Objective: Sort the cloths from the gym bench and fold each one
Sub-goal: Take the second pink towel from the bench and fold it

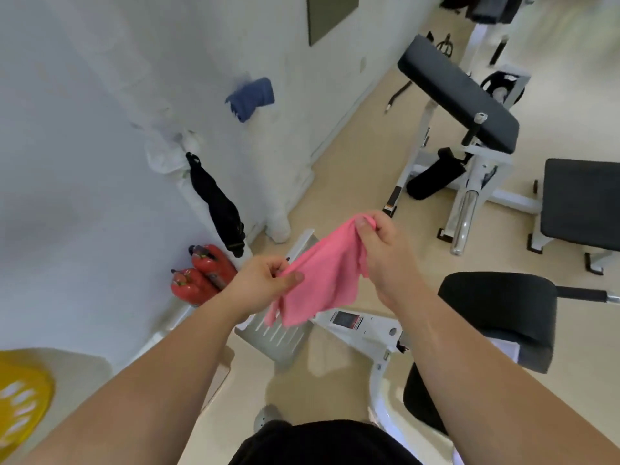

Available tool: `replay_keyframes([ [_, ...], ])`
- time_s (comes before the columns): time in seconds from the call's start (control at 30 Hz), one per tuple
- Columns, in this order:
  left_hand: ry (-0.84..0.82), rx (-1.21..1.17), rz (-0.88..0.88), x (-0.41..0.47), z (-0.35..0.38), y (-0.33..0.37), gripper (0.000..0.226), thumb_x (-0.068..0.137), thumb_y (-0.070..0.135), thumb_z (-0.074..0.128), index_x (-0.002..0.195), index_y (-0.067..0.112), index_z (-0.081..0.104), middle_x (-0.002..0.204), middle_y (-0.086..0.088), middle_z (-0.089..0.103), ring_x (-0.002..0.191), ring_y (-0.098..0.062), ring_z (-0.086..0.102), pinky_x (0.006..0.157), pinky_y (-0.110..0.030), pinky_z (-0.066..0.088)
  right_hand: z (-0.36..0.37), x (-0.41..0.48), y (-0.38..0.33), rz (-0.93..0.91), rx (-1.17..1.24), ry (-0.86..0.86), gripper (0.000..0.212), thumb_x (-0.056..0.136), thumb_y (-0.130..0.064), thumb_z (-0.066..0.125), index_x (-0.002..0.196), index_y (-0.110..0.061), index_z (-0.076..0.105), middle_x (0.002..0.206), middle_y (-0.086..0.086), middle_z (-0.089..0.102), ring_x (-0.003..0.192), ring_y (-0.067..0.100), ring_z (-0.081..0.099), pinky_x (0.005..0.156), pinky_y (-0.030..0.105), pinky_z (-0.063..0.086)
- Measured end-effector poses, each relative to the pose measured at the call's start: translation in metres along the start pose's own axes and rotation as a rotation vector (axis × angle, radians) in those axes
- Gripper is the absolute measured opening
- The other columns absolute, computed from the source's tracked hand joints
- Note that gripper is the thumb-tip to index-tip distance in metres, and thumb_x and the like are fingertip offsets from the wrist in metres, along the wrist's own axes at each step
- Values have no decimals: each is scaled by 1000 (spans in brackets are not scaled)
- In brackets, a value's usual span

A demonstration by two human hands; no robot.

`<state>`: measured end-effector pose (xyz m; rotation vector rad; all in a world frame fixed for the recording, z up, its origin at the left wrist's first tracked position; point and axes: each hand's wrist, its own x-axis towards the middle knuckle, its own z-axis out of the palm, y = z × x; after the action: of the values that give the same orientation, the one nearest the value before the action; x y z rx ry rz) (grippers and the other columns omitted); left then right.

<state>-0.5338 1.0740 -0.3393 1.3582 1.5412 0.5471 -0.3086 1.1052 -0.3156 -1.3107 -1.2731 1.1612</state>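
Note:
A pink cloth (322, 276) hangs in the air between my two hands, above the floor and a white machine frame. My left hand (261, 283) pinches its lower left edge between thumb and fingers. My right hand (382, 250) grips the upper right corner, held a little higher. The cloth sags loosely in the middle, and its lower end droops down. A black padded gym bench seat (500, 317) lies just right of my right forearm.
A blue cloth (251, 97), a white cloth (167, 156) and a black strap (218, 203) hang on the white wall at left. Two red extinguishers (201, 276) stand below. A yellow basket (20, 401) sits at bottom left. More padded gym machines (459, 95) fill the right.

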Motion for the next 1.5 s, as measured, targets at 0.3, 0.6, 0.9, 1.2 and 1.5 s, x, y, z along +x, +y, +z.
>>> replay_keyframes([
  [0.3,102,-81,-185,-55,-112,-132,30,91,31,73,68,17,59,61,4,48,59,-15,46,57,-28,33,113,-4,-47,-1,77,101,19,101,-10,56,89,-21,64,78,-7,60,65,-5,53,63,14,44],
  [0.6,193,-365,39,-80,-165,-95,35,94,8,55,65,20,40,53,8,39,49,-8,34,49,-27,27,219,-45,-40,85,-261,-449,39,88,-17,70,118,-41,65,71,-17,61,70,5,56,75,23,47],
  [0.9,185,-402,148,-104,-204,-131,17,81,26,75,77,19,60,66,-3,53,62,-17,49,59,-33,42,291,-53,-46,-125,-402,-506,12,96,-20,60,88,-24,67,67,-17,59,64,-1,52,65,23,42],
  [1.2,366,-391,-139,-140,-225,-205,29,97,13,65,70,14,55,56,14,54,53,-4,48,57,-25,39,323,-18,-69,110,60,-95,25,99,-17,55,75,-24,60,60,-4,53,48,10,54,67,39,44],
  [1.5,660,-689,-86,-144,-241,-171,12,90,7,71,83,14,78,77,-6,73,76,-21,64,74,-38,52,349,-19,-61,267,-89,-125,21,91,-16,48,110,-20,56,58,2,59,45,21,55,53,29,47],
])
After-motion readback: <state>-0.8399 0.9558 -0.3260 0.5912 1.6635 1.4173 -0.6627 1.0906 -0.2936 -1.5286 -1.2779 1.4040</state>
